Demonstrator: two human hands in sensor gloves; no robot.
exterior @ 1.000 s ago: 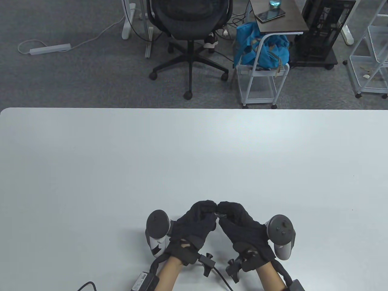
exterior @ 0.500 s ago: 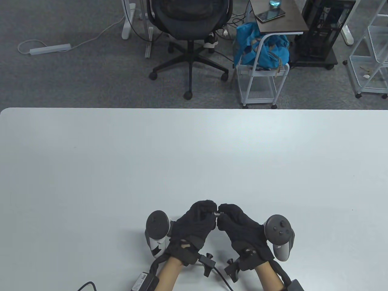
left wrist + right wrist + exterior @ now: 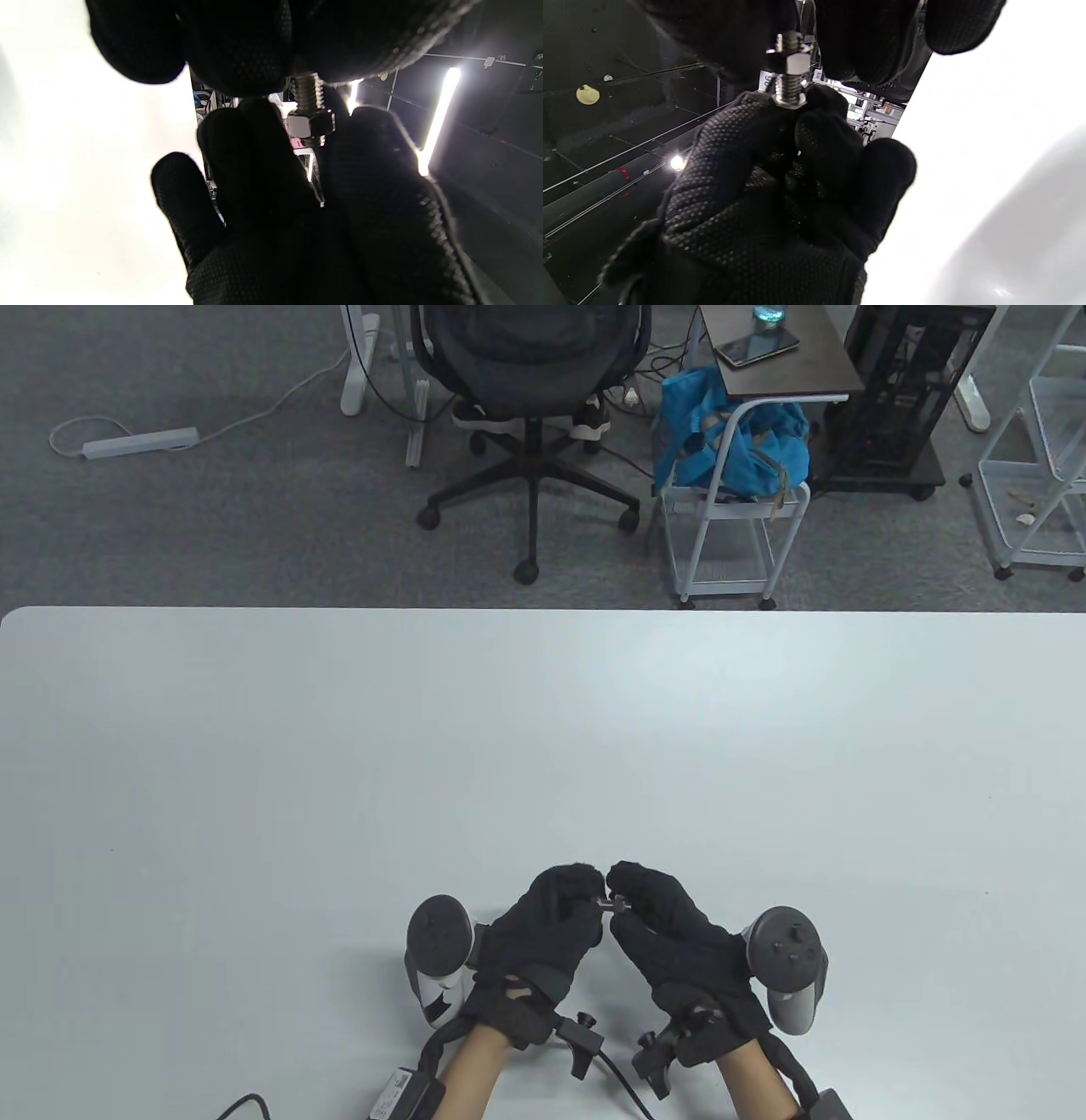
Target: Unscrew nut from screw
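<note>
Both gloved hands meet just above the table [image 3: 543,746] near its front edge. A small steel screw [image 3: 606,905] lies level between them. My left hand [image 3: 591,902] pinches the screw by its head end. In the left wrist view the threaded shaft [image 3: 307,89] sticks out of those fingertips. My right hand [image 3: 626,899] pinches the hex nut [image 3: 311,124] on the shaft. The right wrist view shows the nut [image 3: 796,62] between my right fingertips, with bare thread [image 3: 787,94] between it and the left hand's fingers [image 3: 746,140].
The trackers [image 3: 439,942] [image 3: 789,959] sit on the backs of both hands, and cables run off the front edge. Beyond the table's far edge stand an office chair [image 3: 530,356], a white cart with a blue bag [image 3: 734,449], and shelving [image 3: 1039,475].
The fingertips have drawn slightly apart, so a little more of the screw shows between the hands. The right hand has shifted a little. The left hand stays nearly still.
</note>
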